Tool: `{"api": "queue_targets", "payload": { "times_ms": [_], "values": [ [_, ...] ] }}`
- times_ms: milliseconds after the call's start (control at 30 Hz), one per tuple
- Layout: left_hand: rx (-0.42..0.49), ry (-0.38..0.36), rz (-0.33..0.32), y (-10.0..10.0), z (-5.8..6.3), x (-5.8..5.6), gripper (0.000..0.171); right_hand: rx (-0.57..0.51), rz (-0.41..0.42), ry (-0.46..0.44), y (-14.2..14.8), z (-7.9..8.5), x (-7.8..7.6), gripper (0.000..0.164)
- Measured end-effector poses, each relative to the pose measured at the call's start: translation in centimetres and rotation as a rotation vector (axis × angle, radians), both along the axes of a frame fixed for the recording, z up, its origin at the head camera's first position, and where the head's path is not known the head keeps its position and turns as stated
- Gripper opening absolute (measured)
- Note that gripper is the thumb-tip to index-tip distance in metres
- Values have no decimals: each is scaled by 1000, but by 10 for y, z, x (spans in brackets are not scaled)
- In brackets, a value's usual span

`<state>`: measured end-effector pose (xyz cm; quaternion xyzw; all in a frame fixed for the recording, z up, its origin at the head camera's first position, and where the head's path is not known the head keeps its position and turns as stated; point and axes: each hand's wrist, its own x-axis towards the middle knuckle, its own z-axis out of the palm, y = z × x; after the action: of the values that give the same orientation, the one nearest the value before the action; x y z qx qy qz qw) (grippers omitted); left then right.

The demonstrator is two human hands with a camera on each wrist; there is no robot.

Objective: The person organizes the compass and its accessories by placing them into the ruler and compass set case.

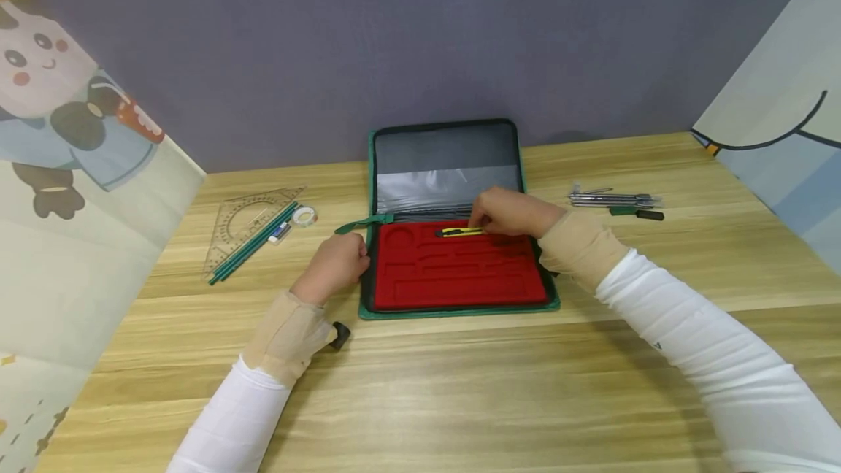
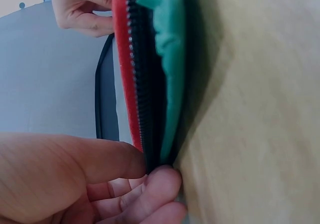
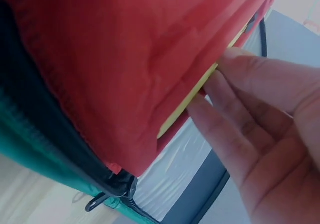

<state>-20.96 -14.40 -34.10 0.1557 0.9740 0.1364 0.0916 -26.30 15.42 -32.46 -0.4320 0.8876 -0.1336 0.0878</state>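
The right grip (image 1: pixel 507 212) pinched a yellow knife (image 1: pixel 455 232), its long axis running leftward along the red insert (image 1: pixel 460 288); the left grip (image 1: pixel 335 263) pinched the case's edge (image 2: pixel 173 83).

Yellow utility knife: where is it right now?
In the head view, the yellow utility knife is by the far edge of the red insert in the green case, right of the round recess, its right end pinched by the right hand.

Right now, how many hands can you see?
2. The left hand pinches the left edge of the open case, and the right hand holds the yellow cutter at the red tray. No hand seems hidden.
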Motion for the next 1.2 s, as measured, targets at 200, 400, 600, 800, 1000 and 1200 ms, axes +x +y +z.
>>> {"api": "queue_targets", "payload": {
  "times_ms": [200, 400, 600, 800, 1000, 1200],
  "values": [
    [2, -7, 2, -1, 0, 0, 12, 15, -42, -27, -3, 3, 3, 26],
    [7, -2, -2, -1, 0, 0, 11, 32, -80, -29, -3, 3, 7, 27],
    [12, -12, 2, -1, 2, 1, 10, 50, -98, -27, -2, 3, 7, 21],
    [16, -13, -1, -1, 4, 1, 10, -13, -132, -42, 10, 5, 5, 17],
    [12, -20, -1, -1, 4, 1, 11, -62, -159, -47, 31, 8, 2, 13],
    [14, -12, -6, -2, 4, 1, 11, -83, -222, -76, 54, 13, -3, 17]
  ]
}}
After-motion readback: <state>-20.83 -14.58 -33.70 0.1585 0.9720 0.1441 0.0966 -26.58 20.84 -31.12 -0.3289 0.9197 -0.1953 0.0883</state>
